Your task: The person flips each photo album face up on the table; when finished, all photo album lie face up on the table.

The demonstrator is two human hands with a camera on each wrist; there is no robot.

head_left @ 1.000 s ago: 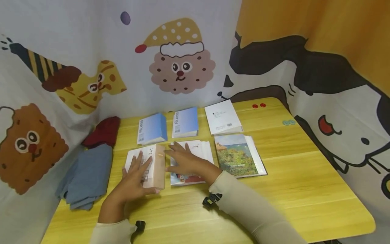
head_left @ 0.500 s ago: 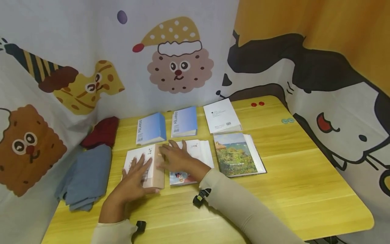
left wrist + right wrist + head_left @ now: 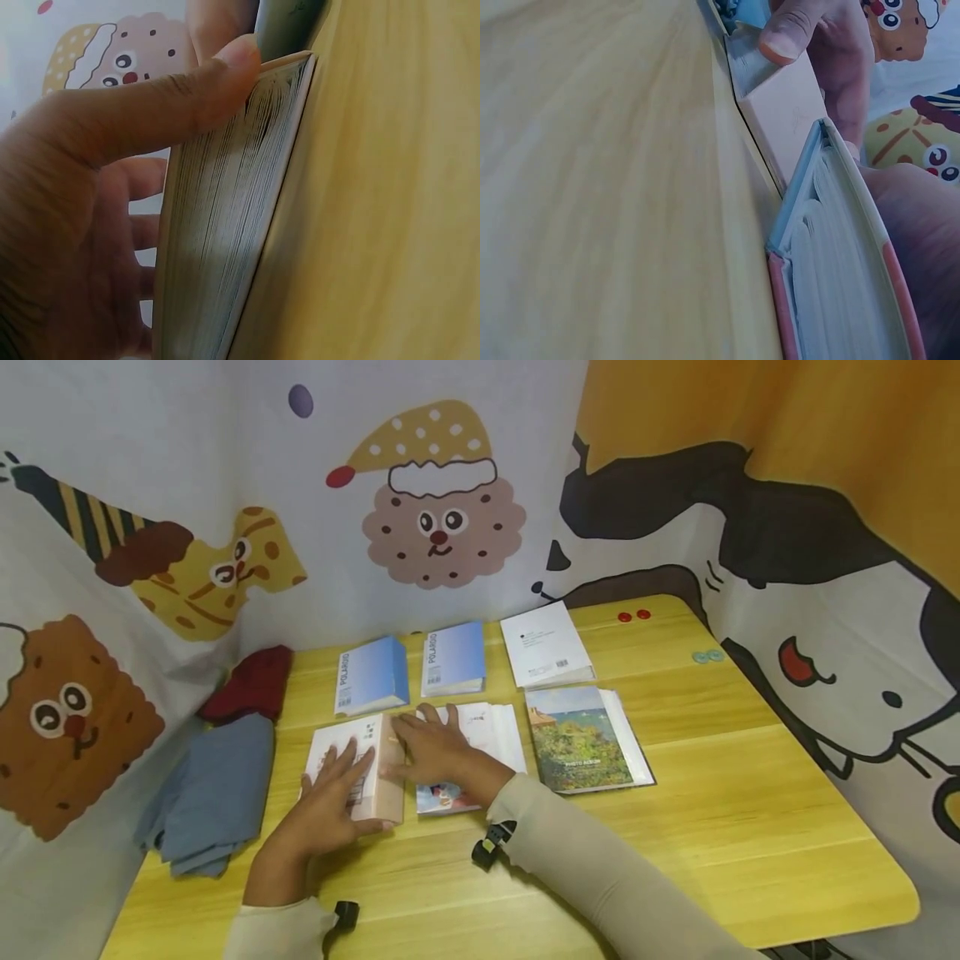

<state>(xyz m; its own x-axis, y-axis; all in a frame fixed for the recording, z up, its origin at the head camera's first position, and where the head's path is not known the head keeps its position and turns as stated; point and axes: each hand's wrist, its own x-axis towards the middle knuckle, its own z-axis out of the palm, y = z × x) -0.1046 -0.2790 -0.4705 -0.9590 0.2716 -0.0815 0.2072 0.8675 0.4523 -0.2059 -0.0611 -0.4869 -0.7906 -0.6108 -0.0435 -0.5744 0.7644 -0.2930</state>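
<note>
Left hand (image 3: 330, 802) lies flat on the beige album (image 3: 358, 768), thumb hooked on its near edge to steady it. Right hand (image 3: 427, 747), at three o'clock, rests open-fingered against its spine, gripping nothing, atop the white album (image 3: 491, 731).

Both forearms reach forward in pale long sleeves, each with a small dark device at the wrist. The left hand (image 3: 330, 797) lies palm down, fingers straight and spread, its thumb stretched out along the near right side. The right hand (image 3: 431, 747) crosses in from the right, palm down, fingers extended and slightly fanned, fingertips pointing left toward the left hand. The two hands sit just beside each other.
</note>
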